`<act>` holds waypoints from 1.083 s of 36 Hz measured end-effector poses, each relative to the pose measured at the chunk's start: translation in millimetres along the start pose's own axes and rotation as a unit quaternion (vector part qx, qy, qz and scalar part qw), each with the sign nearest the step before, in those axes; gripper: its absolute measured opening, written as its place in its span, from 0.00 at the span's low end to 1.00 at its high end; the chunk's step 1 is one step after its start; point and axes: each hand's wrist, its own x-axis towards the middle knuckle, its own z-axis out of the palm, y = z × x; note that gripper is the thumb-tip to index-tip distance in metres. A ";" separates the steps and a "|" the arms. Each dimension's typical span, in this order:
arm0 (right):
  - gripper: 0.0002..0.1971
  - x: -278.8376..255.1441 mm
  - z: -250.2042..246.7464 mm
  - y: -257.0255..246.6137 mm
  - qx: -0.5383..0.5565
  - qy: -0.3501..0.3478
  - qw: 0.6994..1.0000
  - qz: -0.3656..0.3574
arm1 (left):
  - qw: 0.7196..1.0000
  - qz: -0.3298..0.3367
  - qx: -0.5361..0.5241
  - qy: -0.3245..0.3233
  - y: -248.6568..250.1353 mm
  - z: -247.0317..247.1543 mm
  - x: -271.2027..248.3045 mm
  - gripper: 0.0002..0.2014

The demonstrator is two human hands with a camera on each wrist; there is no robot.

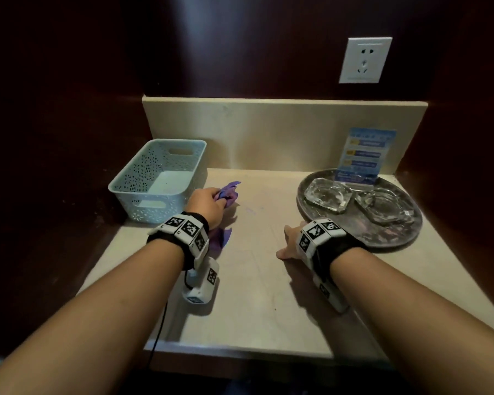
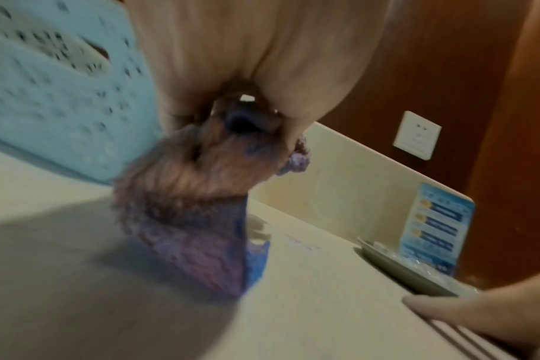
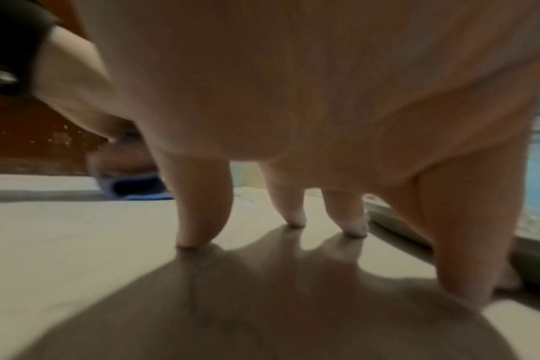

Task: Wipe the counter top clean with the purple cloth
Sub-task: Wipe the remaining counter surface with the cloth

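My left hand (image 1: 208,205) grips the bunched purple cloth (image 1: 228,192) at the back left of the beige counter top (image 1: 254,280), just right of the basket. Part of the cloth (image 2: 197,243) hangs below the fist and touches the counter. A faint purple mark (image 1: 250,209) shows on the counter beside the cloth. My right hand (image 1: 290,243) rests on the counter with its fingertips (image 3: 194,241) straight and spread, pressing down, next to the tray's front left rim. It holds nothing.
A pale blue perforated basket (image 1: 160,181) stands at the back left. A round grey tray (image 1: 362,240) at the back right carries two glass ashtrays (image 1: 327,196) and a blue card stand (image 1: 360,155). A wall socket (image 1: 365,59) sits above the backsplash.
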 end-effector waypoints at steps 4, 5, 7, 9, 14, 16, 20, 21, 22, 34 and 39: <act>0.38 17.7 2.0 -13.6 0.036 -0.015 0.999 0.012 | 1.000 -0.025 0.013 0.003 0.6 11.1 29.4 0.09; 0.39 20.9 1.3 -16.1 0.048 -0.027 0.998 0.011 | 0.999 -0.032 0.020 0.005 -0.1 14.7 37.0 0.08; 0.41 26.4 -2.4 -17.4 0.060 -0.039 0.997 0.006 | 0.998 -0.050 0.033 0.009 -0.7 20.5 50.7 0.07; 0.42 30.9 -6.4 -15.4 0.061 -0.043 0.997 -0.002 | 0.997 -0.063 0.043 0.013 -0.5 24.0 61.6 0.11; 0.47 46.9 -12.6 -9.7 0.071 -0.047 0.996 -0.014 | 0.995 -0.093 0.039 0.011 4.8 29.0 84.9 0.23; 0.48 53.3 -15.8 -9.5 0.071 -0.048 0.996 -0.016 | 0.995 -0.102 0.019 0.010 7.1 31.3 94.6 0.24; 0.49 62.7 -20.2 -10.3 0.078 -0.051 0.995 -0.017 | 0.995 -0.092 0.023 0.020 16.6 33.2 110.0 0.23; 0.49 64.0 -20.2 -10.0 0.080 -0.053 0.995 -0.017 | 0.996 -0.085 0.029 0.025 17.2 33.9 115.0 0.22; 0.48 64.9 -19.7 -9.7 0.082 -0.053 0.995 -0.018 | 0.996 -0.078 0.042 0.027 19.0 33.6 118.2 0.22; 0.47 65.3 -14.4 -5.3 0.105 -0.065 0.992 -0.031 | 0.983 -0.050 0.175 -0.024 27.6 41.2 148.0 0.15; 0.47 63.6 -17.1 -6.9 0.096 -0.078 0.992 -0.026 | 0.976 0.010 0.183 -0.122 24.8 48.5 151.9 0.14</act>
